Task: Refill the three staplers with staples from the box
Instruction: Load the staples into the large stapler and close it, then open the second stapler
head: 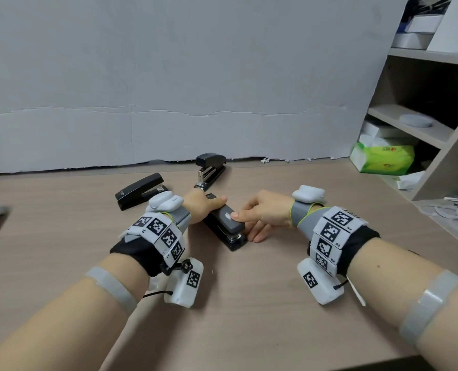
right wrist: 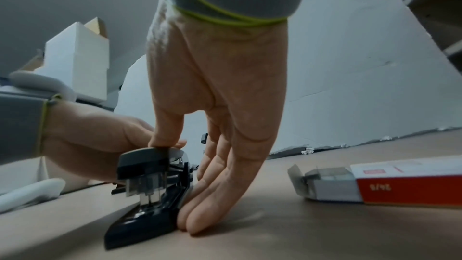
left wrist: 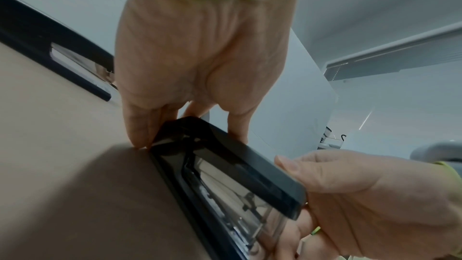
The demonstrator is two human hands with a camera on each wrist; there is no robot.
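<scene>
Forearms, head view: two bare arms with marker-covered wrist bands reach over the brown wooden desk (head: 249,303).
Left hand (head: 201,207): curled around the rear of the black-and-grey desk stapler (head: 226,223), holding it.
Right hand (head: 265,212): thumb on the grey cap, fingers along its side.
Other staplers: black closed stapler (head: 139,194) at left; black stapler with metal magazine showing (head: 210,170) by the grey backdrop.
Left wrist view: fingers pinch the stapler's hinge end (left wrist: 190,133); cap sits slightly raised.
Right wrist view: thumb presses the cap front; extended fingers (right wrist: 200,211) brace the base.
Staple supply: red-and-white cardboard staple box (right wrist: 390,183), flap open, near on the desk.
Step in hand: probably opening or closing this stapler; which one, cannot tell.
Next move: steady base, firm controlled cap pressure.
</scene>
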